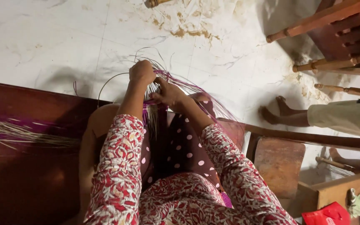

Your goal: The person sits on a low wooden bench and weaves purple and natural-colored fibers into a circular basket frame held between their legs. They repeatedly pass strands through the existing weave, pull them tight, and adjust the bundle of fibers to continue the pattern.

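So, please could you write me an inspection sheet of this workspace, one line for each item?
Surface: white marble-like floor with brown stains near the top; dark brown wooden bench on the left.
Job's things: bundle of thin purple and natural-coloured straw strands, gripped over the lap.
Clutter: loose sheaf of pale and purple straw on the bench; red packet at the lower right.
Grippers: left hand closed on the strand tops; right hand pinching the strands beside it.
Cables: nothing seen.
Surroundings: reddish wooden chair at the upper right; another person's bare feet; small brown wooden stool.
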